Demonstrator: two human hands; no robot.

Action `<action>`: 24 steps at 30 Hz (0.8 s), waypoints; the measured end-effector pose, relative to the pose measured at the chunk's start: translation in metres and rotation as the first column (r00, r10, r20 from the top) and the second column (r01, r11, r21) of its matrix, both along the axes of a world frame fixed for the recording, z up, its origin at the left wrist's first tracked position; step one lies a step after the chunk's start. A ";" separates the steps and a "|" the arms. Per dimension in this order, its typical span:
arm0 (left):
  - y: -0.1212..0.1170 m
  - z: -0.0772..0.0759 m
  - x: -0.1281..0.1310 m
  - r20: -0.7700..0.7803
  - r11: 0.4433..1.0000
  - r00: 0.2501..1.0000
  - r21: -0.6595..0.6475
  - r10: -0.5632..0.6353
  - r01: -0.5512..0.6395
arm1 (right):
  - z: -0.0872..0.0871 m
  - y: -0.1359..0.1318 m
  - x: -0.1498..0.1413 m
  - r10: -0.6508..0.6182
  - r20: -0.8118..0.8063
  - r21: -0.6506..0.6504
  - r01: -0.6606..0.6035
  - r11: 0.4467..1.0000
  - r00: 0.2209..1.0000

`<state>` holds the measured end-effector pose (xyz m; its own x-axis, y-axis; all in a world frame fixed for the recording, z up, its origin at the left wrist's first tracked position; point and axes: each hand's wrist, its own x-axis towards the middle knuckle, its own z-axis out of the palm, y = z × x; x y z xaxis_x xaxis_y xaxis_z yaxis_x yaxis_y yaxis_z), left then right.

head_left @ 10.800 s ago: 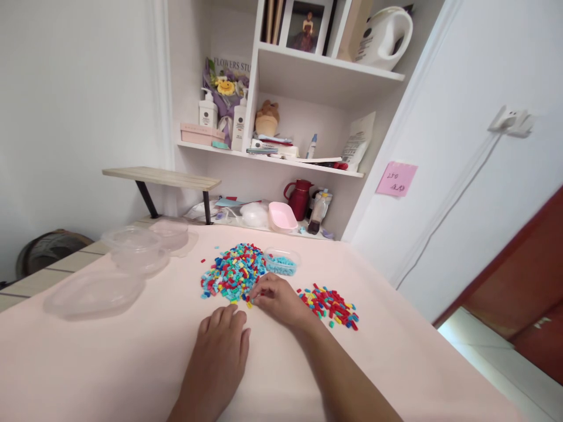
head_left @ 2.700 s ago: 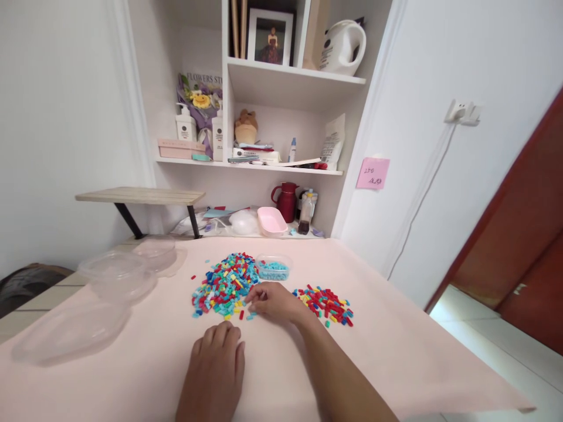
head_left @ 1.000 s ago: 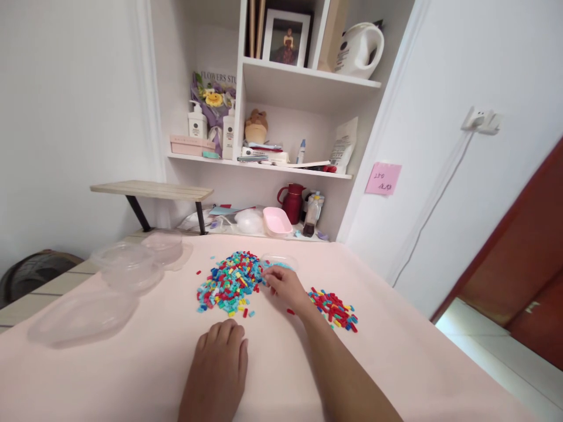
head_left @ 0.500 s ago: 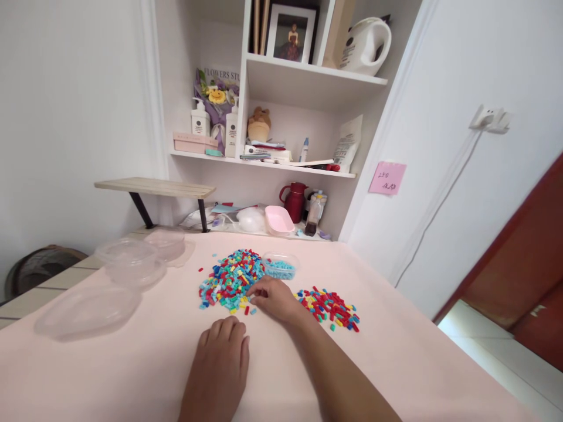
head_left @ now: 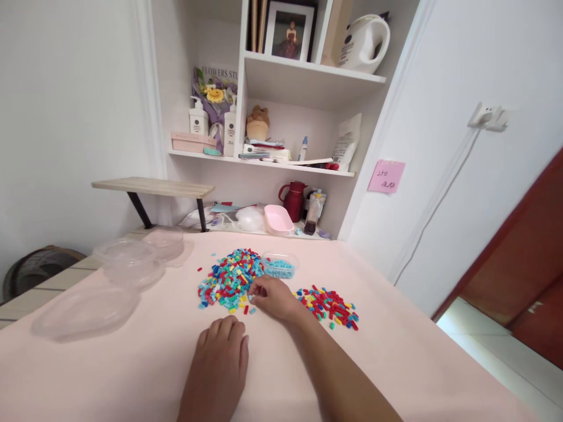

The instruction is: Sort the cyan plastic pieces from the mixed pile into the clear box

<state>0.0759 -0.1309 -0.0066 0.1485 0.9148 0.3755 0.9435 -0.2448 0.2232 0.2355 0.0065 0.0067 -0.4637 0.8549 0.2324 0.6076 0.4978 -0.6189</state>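
Note:
My right hand point(head_left: 273, 298) is at the right front edge of a mixed pile of small toy bricks point(head_left: 233, 275). Its thumb and forefinger are pinched together, with a small light blue toy brick just visible at their tips. Behind this hand, a clear plastic tub point(head_left: 281, 258) holds light blue bricks point(head_left: 280, 269). To the right of my wrist lies a second heap of bricks point(head_left: 329, 306), mostly red and yellow. Resting palm down on the tabletop, my left hand point(head_left: 220, 357) has its fingers stretched out and holds nothing.
Several clear plastic containers point(head_left: 134, 258) and a clear lid or shallow container point(head_left: 88, 310) lie on the left of the pink tabletop point(head_left: 145, 375). A pink tray point(head_left: 278, 220), a red jug point(head_left: 294, 200) and a bottle point(head_left: 313, 215) stand at the back below the shelves.
My right hand has drawn slightly back from the pile's edge, its fingertips closer together. My left hand stays where it was. The view has shifted slightly.

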 end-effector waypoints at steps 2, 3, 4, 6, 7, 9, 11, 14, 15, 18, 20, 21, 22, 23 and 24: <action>0.000 0.000 0.000 0.002 1.000 1.000 -0.003 -0.003 0.003 | 0.000 0.000 0.000 -0.002 -0.003 -0.004 0.002 1.000 1.000; 0.000 0.000 0.000 0.004 1.000 1.000 -0.005 -0.005 0.005 | 0.001 -0.001 0.000 -0.001 -0.005 -0.005 0.001 1.000 1.000; 0.001 0.000 0.000 0.006 1.000 1.000 -0.009 -0.007 0.007 | 0.001 -0.001 0.000 -0.002 -0.006 -0.006 0.002 1.000 1.000; 0.001 0.000 0.000 0.009 1.000 1.000 -0.017 -0.006 0.007 | 0.002 -0.002 0.000 -0.007 -0.002 -0.005 0.007 1.000 1.000; 0.001 0.000 0.000 0.010 1.000 1.000 -0.019 -0.005 0.005 | 0.002 -0.002 0.000 -0.009 0.001 -0.004 0.009 1.000 1.000; 0.002 -0.001 0.000 0.012 1.000 1.000 -0.017 -0.006 0.006 | 0.003 -0.003 0.000 -0.012 0.006 0.001 0.012 1.000 1.000; 0.002 -0.002 0.000 0.014 1.000 1.000 -0.008 -0.006 0.007 | 0.003 -0.003 0.000 -0.008 0.007 0.006 0.008 1.000 1.000; 0.001 -0.002 -0.001 0.017 1.000 1.000 0.000 -0.009 0.009 | 0.003 -0.003 0.000 -0.002 0.007 0.010 0.002 1.000 1.000; 0.001 -0.002 -0.001 0.018 1.000 1.000 -0.001 -0.009 0.010 | 0.003 -0.003 0.000 0.000 0.008 0.010 0.000 1.000 1.000; 0.001 -0.001 -0.001 0.017 1.000 1.000 0.001 -0.008 0.008 | 0.002 -0.003 0.001 0.012 0.007 0.010 -0.012 1.000 1.000; 0.000 0.000 -0.001 0.016 1.000 1.000 0.004 -0.006 0.006 | 0.002 -0.002 0.002 0.020 0.005 0.015 -0.020 1.000 1.000; 0.000 0.000 -0.001 0.014 1.000 1.000 0.006 -0.005 0.005 | 0.002 -0.002 0.002 0.024 0.005 0.019 -0.024 1.000 1.000; 0.000 -0.001 -0.001 0.013 1.000 1.000 0.005 -0.007 0.007 | 0.002 -0.002 0.002 0.027 0.005 0.023 -0.027 0.999 1.000; 0.000 -0.001 -0.001 0.011 1.000 1.000 0.005 -0.008 0.008 | 0.002 -0.003 0.002 0.029 0.005 0.026 -0.029 0.999 1.000; 0.000 -0.001 -0.001 0.009 1.000 1.000 0.007 -0.008 0.008 | 0.002 -0.003 0.002 0.029 0.006 0.029 -0.029 0.999 1.000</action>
